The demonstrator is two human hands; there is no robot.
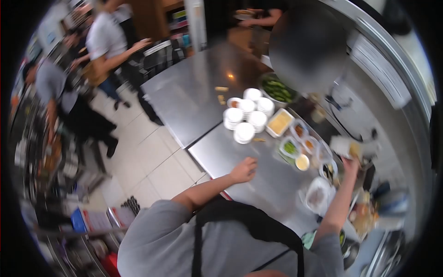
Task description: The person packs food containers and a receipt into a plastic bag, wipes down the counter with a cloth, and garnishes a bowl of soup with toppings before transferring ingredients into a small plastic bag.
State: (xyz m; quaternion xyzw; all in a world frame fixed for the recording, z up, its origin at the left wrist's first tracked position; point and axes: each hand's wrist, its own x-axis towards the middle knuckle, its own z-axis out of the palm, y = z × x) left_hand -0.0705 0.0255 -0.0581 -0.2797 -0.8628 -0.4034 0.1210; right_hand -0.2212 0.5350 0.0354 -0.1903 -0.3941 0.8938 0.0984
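My left hand (pixel 244 170) is over the steel table (pixel 221 159), its fingers curled in and nothing visible in them. To the far right my right hand (pixel 351 162) grips the lower edge of a white container (pixel 340 146) with something yellowish at its side; blur hides the fingertips. Between my hands are a tub of chopped greens (pixel 290 147), a small cup of pale yellow food (pixel 302 162) and a tub of orange food (pixel 308 146). A clear plastic tub (pixel 319 194) stands below my right hand. Stacks of white cups (pixel 244 132) stand beyond my left hand.
A rectangular tray of yellow food (pixel 280 123) and a bowl of green pods (pixel 277 88) stand farther back. A large dark round shape (pixel 309 48) hangs over the back right. People (pixel 108 46) work at the left, across the tiled floor (pixel 138 152). Printed sheets (pixel 380 69) hang at right.
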